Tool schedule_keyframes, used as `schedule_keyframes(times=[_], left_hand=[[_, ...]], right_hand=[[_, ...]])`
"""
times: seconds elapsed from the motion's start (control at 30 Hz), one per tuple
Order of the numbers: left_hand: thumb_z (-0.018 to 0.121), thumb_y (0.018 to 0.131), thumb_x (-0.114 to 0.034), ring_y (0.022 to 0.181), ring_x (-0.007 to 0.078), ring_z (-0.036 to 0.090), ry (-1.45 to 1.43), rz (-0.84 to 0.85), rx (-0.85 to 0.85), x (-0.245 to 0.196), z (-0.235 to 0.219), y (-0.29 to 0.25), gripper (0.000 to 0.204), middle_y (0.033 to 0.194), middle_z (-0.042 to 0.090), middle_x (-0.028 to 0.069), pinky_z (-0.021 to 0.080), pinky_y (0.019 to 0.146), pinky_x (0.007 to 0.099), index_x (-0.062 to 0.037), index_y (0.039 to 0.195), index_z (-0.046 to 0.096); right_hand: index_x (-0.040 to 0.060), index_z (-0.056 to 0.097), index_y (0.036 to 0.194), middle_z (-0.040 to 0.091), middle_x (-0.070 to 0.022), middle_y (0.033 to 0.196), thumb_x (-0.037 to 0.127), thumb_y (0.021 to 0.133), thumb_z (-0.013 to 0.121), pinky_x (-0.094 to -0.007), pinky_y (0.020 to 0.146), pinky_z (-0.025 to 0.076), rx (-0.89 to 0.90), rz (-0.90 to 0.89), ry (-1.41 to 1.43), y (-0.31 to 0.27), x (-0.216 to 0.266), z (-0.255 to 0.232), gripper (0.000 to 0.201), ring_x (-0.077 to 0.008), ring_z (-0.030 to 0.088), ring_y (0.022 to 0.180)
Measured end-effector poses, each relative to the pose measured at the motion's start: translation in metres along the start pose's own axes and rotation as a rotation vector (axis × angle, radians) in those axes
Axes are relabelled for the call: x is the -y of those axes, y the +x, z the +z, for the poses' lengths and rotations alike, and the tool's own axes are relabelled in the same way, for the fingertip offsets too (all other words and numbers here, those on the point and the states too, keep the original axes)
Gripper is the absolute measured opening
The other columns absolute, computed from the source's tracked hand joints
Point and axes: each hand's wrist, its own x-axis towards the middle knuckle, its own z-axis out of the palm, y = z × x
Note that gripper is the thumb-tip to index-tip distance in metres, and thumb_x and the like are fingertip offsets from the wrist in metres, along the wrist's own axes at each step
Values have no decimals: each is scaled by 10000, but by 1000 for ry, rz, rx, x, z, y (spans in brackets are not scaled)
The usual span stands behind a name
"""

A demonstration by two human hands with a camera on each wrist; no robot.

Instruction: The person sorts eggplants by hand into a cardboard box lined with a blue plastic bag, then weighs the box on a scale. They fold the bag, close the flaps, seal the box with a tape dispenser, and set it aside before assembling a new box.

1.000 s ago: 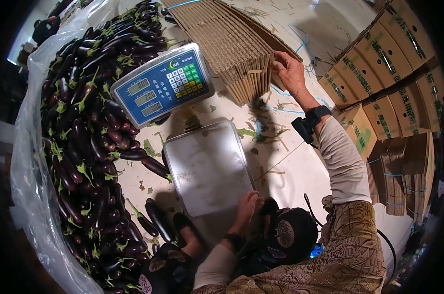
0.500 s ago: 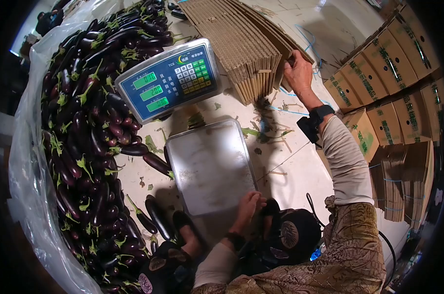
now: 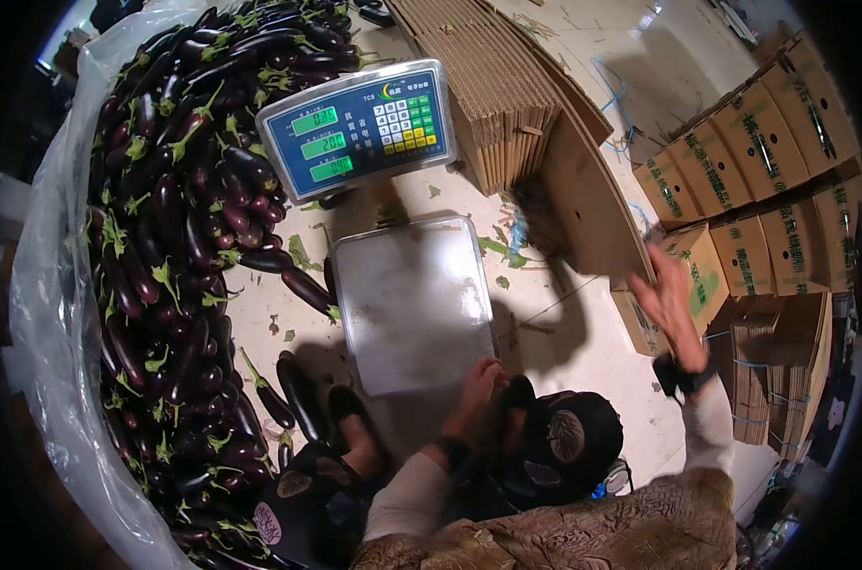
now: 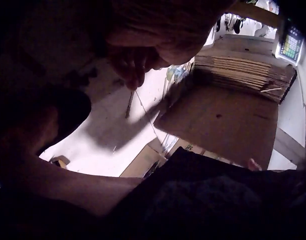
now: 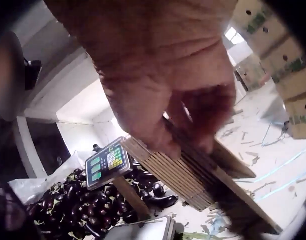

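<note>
Head view: the right hand [image 3: 667, 294] has swung a cardboard sheet [image 3: 588, 204] away from the stack [image 3: 507, 104], where it was a moment ago, fingers clamped on the sheet's edge. The left hand [image 3: 481, 385] stays by the scale pan [image 3: 417, 304], fingers together, loosely curled.

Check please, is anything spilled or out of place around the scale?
Yes, mildly: two loose eggplants lie beside the main heap, and leaf scraps litter the floor near the scale. They look like strays and waste. I see no clear damage.
</note>
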Motion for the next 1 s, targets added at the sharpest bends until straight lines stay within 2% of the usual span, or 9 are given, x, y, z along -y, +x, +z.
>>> schedule_keyframes(times=[0.07, 0.23, 0.33, 0.4, 0.5, 0.6, 0.63, 0.8, 1.0], left_hand=[[524, 983, -172, 722, 163, 659, 25, -86, -34, -29, 5, -9, 190, 878, 674, 94, 525, 625, 278, -40, 1096, 602], [549, 964, -162, 706, 154, 646, 154, -53, -34, -48, 16, -23, 196, 831, 657, 84, 526, 614, 283, -23, 1091, 607], [554, 959, -163, 698, 148, 639, 270, 153, -16, -48, 17, -27, 192, 822, 658, 77, 523, 609, 280, -14, 1065, 613], [554, 967, -157, 675, 139, 626, 614, 523, 8, -51, 10, -29, 172, 823, 656, 68, 516, 605, 273, -20, 1044, 623], [532, 983, -144, 662, 129, 614, 83, 192, -58, -42, 2, -16, 156, 817, 651, 63, 507, 592, 267, -45, 1074, 610], [506, 997, -132, 673, 123, 617, 112, 270, -14, -86, 2, -40, 159, 831, 655, 67, 501, 600, 256, -59, 1115, 585], [503, 997, -144, 700, 132, 634, -44, 128, 23, -87, -9, -26, 175, 843, 664, 80, 505, 623, 256, -64, 1140, 563], [526, 989, -181, 717, 164, 658, -196, 118, 58, -113, -1, -32, 192, 849, 678, 101, 520, 653, 271, -61, 1130, 575], [522, 986, -257, 904, 214, 664, 111, 108, 45, -171, 28, -74, 333, 1024, 662, 157, 526, 828, 325, -4, 1201, 552]], right_hand=[[-2, 642, 999, 679, -212, 870, 178, 742, 724, -404, 724, 515, 201, 86, -21, -39, -6, -27, 325, -374, 658, 790], [11, 598, 1171, 683, -250, 915, 241, 740, 768, -426, 795, 525, 125, 51, -57, -44, 18, -46, 517, -416, 655, 886], [4, 578, 1190, 664, -293, 924, 320, 767, 728, -475, 805, 507, 252, 80, -266, 0, 37, -22, 549, -457, 637, 903], [-14, 612, 1100, 652, -302, 892, 357, 791, 664, -498, 789, 497, 280, 59, -232, 36, 17, 5, 486, -474, 627, 892], [-33, 626, 978, 639, -303, 845, 368, 803, 612, -514, 767, 488, 241, 11, -251, 54, 12, 17, 438, -484, 618, 871], [-51, 595, 871, 622, -305, 809, 339, 804, 602, -530, 725, 470, 134, -96, -259, 30, 3, 3, 396, -502, 588, 812], [-60, 586, 858, 610, -290, 773, 325, 805, 610, -507, 696, 470, 108, -44, -177, 12, 7, -9, 389, -463, 598, 769], [-74, 616, 945, 619, -75, 724, 281, 866, 611, -347, 637, 470, 55, 368, 394, -76, 45, -87, 364, -186, 587, 700], [-43, 554, 1250, 571, -168, 1191, 306, 882, 599, -326, 956, 409, -179, 435, 367, -187, 162, -146, 509, -219, 535, 1065]])
